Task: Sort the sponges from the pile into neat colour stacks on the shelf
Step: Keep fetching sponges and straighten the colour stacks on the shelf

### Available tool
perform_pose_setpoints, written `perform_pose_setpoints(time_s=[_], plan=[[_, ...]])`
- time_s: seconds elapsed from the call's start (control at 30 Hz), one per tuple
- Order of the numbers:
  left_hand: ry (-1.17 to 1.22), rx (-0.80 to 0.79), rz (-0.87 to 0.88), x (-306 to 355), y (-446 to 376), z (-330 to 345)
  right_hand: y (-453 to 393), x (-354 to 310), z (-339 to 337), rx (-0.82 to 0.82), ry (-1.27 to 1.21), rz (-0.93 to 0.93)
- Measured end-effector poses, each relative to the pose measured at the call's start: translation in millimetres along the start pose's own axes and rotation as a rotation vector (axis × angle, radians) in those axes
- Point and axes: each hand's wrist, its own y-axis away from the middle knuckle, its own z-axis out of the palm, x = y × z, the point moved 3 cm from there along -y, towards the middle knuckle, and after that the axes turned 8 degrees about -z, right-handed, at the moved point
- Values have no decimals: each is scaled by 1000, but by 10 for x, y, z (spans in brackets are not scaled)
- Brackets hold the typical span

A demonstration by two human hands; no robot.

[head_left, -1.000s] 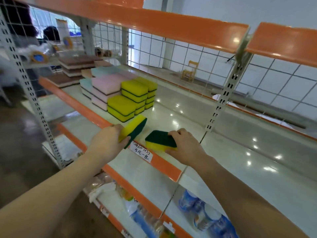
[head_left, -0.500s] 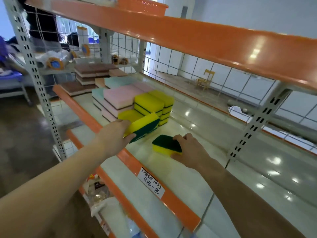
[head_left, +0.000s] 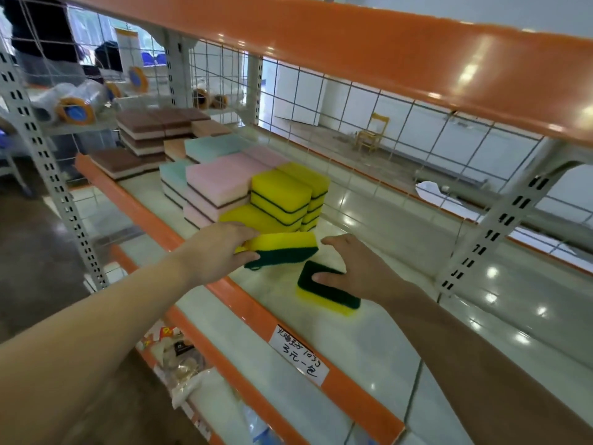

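Observation:
My left hand (head_left: 221, 248) grips a yellow sponge with a dark green pad (head_left: 284, 248) by its left end, held just above the shelf in front of the yellow stacks. A second yellow-green sponge (head_left: 330, 295) lies green side up on the white shelf (head_left: 369, 342). My right hand (head_left: 356, 271) is over it with the thumb on the green pad and the fingers stretched out above it. Behind stand two tall yellow stacks (head_left: 282, 197) and a low one (head_left: 247, 218), then pink (head_left: 218, 184), teal (head_left: 175, 175) and brown (head_left: 150, 123) stacks.
The shelf has an orange front edge (head_left: 244, 303) with a handwritten price label (head_left: 298, 354). An orange upper shelf (head_left: 385, 43) hangs close overhead. A perforated grey post (head_left: 500, 220) stands at right and a wire grid (head_left: 321, 123) closes the back. Packaged goods (head_left: 179, 358) fill the lower shelf.
My left hand has carried its sponge in over the shelf toward the yellow stacks and turned it flatter. My right hand has set its sponge down on the shelf and straightened its fingers.

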Motion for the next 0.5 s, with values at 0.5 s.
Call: perform_pose_setpoints(time_s=[0.5], plan=[[94,-90,382,-208,-350,-143,-206,-242,-39,-81,-196,255]])
